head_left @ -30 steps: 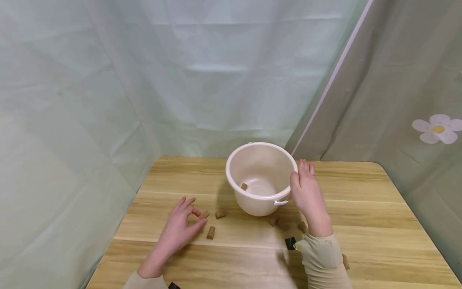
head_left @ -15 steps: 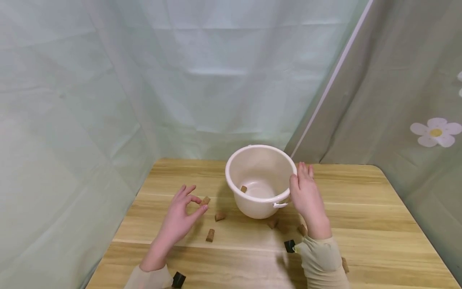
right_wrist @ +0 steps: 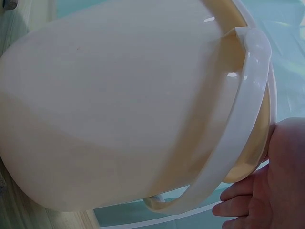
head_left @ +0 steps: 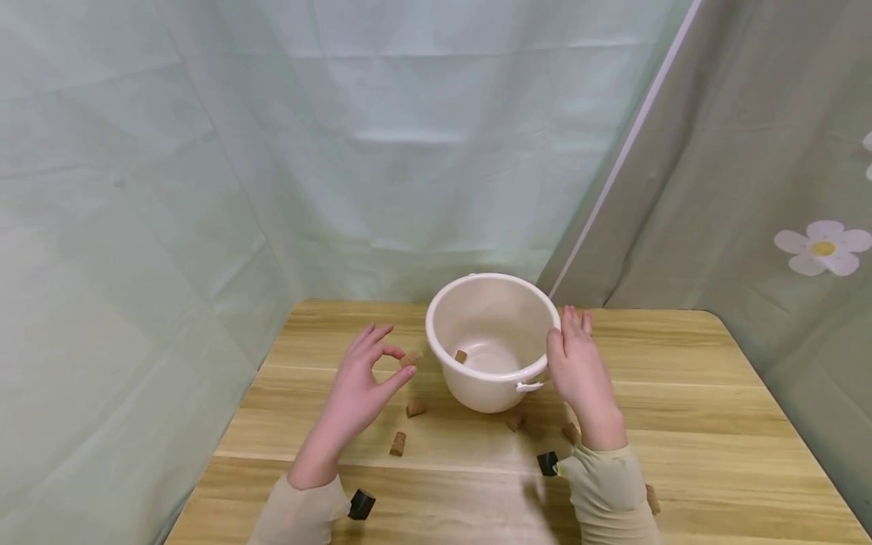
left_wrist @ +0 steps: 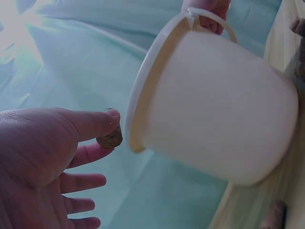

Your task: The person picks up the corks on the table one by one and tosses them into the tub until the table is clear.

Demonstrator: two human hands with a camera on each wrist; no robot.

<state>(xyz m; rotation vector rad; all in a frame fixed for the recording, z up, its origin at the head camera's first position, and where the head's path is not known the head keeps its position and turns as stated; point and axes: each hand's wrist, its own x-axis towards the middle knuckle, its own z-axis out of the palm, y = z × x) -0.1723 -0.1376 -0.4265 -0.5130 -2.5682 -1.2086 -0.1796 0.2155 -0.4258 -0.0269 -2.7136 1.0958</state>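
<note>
Between thumb and forefinger, my left hand (head_left: 359,382) pinches a cork (left_wrist: 110,137) above the table, just left of the bucket's rim. Its other fingers are spread. The off-white bucket (head_left: 477,390) stands upright, with one cork (head_left: 461,356) on its inside floor. On the bucket's right side my right hand (head_left: 582,375) holds the rim, thumb at the edge and fingers along the outside. The bucket's white handle (right_wrist: 240,119) hangs down beside that hand in the right wrist view. Two loose corks, one farther (head_left: 415,408) and one nearer (head_left: 398,443), lie below the left hand.
More corks lie on the wooden table (head_left: 477,499): one (head_left: 515,421) in front of the bucket, one (head_left: 571,432) by the right wrist and one (head_left: 652,499) beside the right sleeve. Pale curtains (head_left: 422,151) hang behind the table.
My left hand has lifted the pinched cork off the table and carried it up and right toward the bucket's rim. The right hand stays on the bucket.
</note>
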